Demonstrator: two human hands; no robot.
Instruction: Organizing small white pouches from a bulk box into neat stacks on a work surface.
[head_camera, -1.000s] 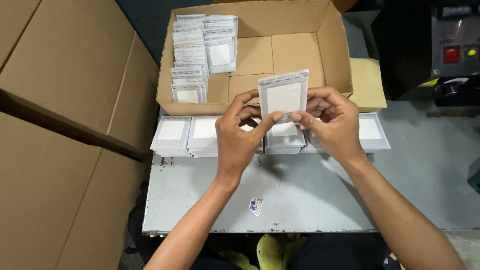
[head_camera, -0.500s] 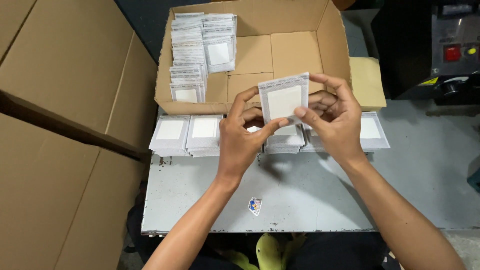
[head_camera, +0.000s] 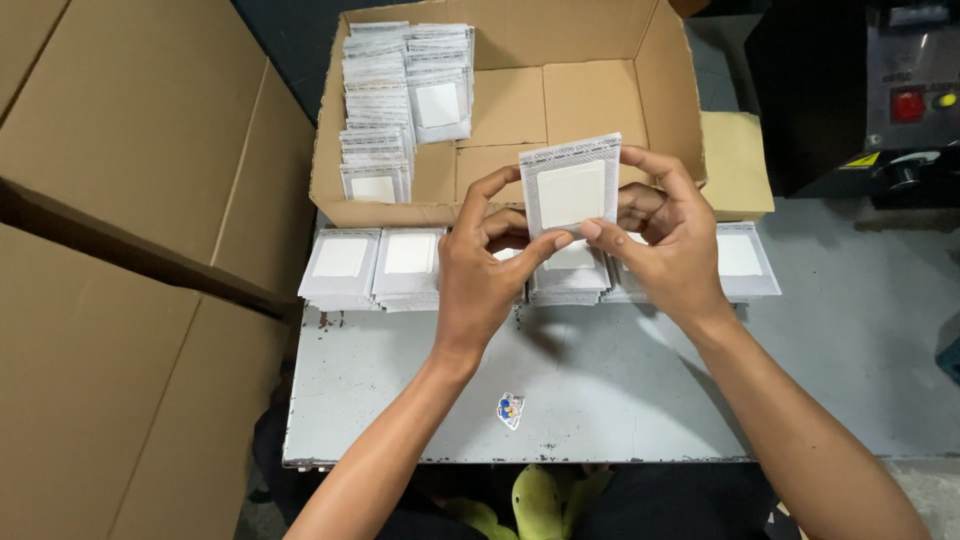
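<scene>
I hold a small white sachet (head_camera: 571, 186) with a grey crimped border upright above the table, pinched between both hands. My left hand (head_camera: 483, 272) grips its lower left edge with thumb and fingers. My right hand (head_camera: 668, 235) grips its right edge and top corner. Below the hands, several flat stacks of the same sachets (head_camera: 375, 266) lie in a row on the grey metal table (head_camera: 600, 380). Behind them stands an open cardboard box (head_camera: 590, 95), with more sachets (head_camera: 400, 95) packed upright in its left part.
Large flat cardboard sheets (head_camera: 120, 250) lie to the left. A black machine (head_camera: 880, 90) with a red button stands at the back right. A folded piece of cardboard (head_camera: 735, 165) lies beside the box. A small sticker (head_camera: 511, 410) is on the table near its front edge.
The sachet has risen slightly and my right fingers have shifted up to its top right corner. Both hands stay on it.
</scene>
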